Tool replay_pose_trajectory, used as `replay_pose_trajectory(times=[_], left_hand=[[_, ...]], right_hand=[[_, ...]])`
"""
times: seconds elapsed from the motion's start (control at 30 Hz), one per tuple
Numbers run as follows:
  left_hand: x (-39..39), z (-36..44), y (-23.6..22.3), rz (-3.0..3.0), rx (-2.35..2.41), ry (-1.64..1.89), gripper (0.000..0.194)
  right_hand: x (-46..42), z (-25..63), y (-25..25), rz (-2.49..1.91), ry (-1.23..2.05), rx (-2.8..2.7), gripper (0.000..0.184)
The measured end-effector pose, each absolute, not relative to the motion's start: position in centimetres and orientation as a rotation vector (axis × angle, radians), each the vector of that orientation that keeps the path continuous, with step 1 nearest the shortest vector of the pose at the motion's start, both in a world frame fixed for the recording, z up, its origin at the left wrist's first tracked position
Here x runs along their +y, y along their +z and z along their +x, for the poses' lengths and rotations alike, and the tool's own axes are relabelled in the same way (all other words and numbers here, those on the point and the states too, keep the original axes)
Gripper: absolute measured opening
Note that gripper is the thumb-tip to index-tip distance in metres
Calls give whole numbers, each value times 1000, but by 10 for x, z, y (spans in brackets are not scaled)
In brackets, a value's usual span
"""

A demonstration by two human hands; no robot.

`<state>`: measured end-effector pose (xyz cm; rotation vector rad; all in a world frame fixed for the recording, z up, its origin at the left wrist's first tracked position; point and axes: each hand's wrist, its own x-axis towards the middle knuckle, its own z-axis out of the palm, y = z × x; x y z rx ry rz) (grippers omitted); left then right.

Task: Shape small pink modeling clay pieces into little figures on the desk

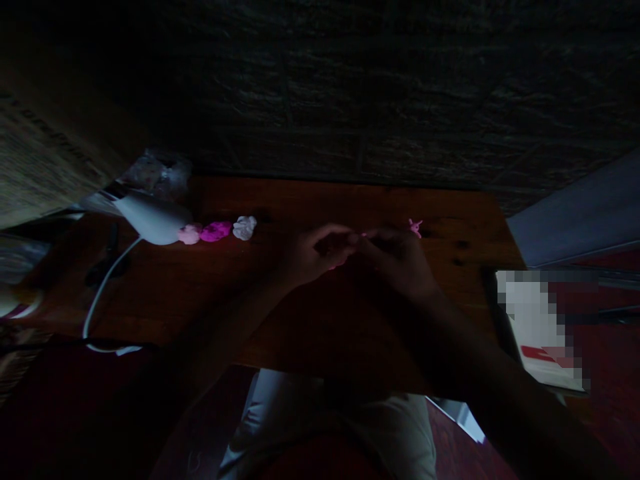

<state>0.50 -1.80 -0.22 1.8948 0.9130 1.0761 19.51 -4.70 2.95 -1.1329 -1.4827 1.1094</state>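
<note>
Over the middle of the wooden table, my left hand (320, 252) and my right hand (403, 260) meet at the fingertips, both closed in a pinch. Between them shows a tiny bit of pink modelling clay (364, 235). Another speck of pink (333, 268) peeks out below my left fingers, mostly hidden. To the right of my right hand, a small pink clay figure (415, 228) with thin projecting parts rests on the table. On the left lie a light pink clay lump (189, 234), a magenta clay lump (216, 231) and a white clay lump (245, 228) in a row.
A white device (155, 218) with a white cable (100, 293) stands at the left, near crumpled clear plastic (157, 172). Dark scissors (107, 263) seem to lie beside the cable. A dark brick-patterned wall (325, 93) borders the wooden table (300, 320). The light is dim.
</note>
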Motion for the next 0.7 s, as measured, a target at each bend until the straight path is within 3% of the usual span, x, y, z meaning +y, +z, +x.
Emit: replay_pose_trajectory(times=[0.13,0.37,0.7], left_hand=[[-16,5,2,1978,970,1131,21],[-14,7,2,1957,976,1226,22],[-17,9,3,1942,1055,1090,26]], right_hand=[[-47,196,32,-1128,1132,-1512,44],[-45,200,33,-1147,1096,-1472,36],[-45,202,28,-1140,887,-1643,24]])
